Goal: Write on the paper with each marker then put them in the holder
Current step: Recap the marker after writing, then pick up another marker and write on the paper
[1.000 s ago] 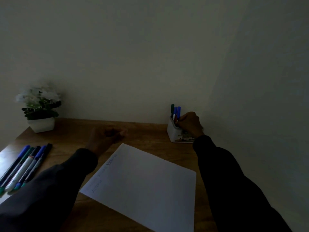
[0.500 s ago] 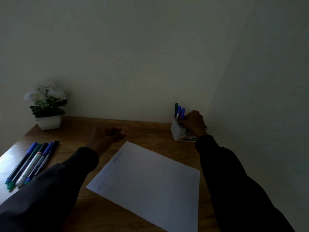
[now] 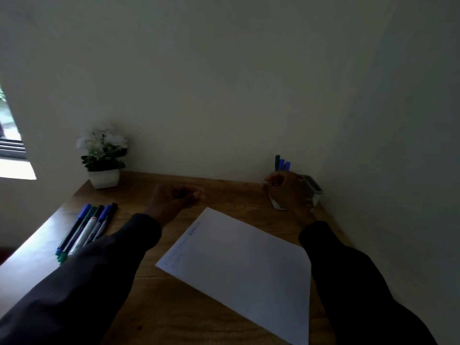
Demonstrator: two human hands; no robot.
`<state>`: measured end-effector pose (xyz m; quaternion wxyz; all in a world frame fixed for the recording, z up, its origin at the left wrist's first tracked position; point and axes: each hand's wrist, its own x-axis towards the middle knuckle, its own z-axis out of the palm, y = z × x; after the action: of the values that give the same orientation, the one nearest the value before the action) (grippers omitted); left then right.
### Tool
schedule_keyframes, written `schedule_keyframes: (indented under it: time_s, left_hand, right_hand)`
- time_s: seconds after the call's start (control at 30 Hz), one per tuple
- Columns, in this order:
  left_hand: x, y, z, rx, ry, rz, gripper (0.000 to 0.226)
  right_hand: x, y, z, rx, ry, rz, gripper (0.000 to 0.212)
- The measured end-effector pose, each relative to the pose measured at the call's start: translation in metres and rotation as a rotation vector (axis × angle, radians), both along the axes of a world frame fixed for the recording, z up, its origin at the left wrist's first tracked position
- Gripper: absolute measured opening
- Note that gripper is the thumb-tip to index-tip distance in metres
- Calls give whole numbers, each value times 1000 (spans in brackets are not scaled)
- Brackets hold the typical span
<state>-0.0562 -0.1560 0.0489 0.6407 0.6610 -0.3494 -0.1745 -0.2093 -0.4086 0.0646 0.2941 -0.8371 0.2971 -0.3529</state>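
On the brown wooden table (image 3: 224, 195), a white rectangular sheet of paper (image 3: 239, 265) lies flat and turned at an angle, between the two dark sleeves of the person. Some small handwriting (image 3: 194, 229) runs along its upper left edge, but it is too faint to read.

At the far right corner of the table, close to the wall, stands a small white marker holder (image 3: 314, 192). Three capped markers (image 3: 281, 165), one green and two blue, stand upright in it. The right hand (image 3: 286, 190) is just in front of the holder and hides most of it. Its fingers are curled, with the thumb close to the forefinger. Because of the dim light I cannot tell if they pinch something.

The left hand (image 3: 174, 197) rests on the table beyond the upper left corner of the paper. Its fingers are folded into a fist, and nothing shows inside it.

To the left, well apart from the paper, five capped markers in blue, green and black (image 3: 87, 227) lie side by side in a row. The left sleeve (image 3: 99, 270) covers their near ends partly.

At the far left stands a white pot with white flowers and green leaves (image 3: 104, 158).
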Motion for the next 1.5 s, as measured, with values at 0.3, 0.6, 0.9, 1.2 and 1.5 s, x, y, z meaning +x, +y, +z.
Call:
schedule_keyframes:
  time_s: [0.3, 0.6, 0.9, 1.2, 1.5]
  left_hand:
    - [4, 48, 3, 88, -61, 94, 13]
    - [18, 121, -4, 51, -30, 210, 19]
    - [40, 185, -14, -39, 105, 274, 25]
    - [54, 204, -26, -75, 153, 282, 26]
    - [56, 200, -28, -59, 186, 272, 30]
  right_hand:
    - [31, 89, -18, 148, 66, 276, 5]
    - [84, 167, -30, 113, 151, 483, 7]
    - [142, 228, -50, 20, 268, 539, 7]
    - [171, 270, -63, -118, 265, 537, 6]
    - [165, 270, -65, -244, 418, 458, 16]
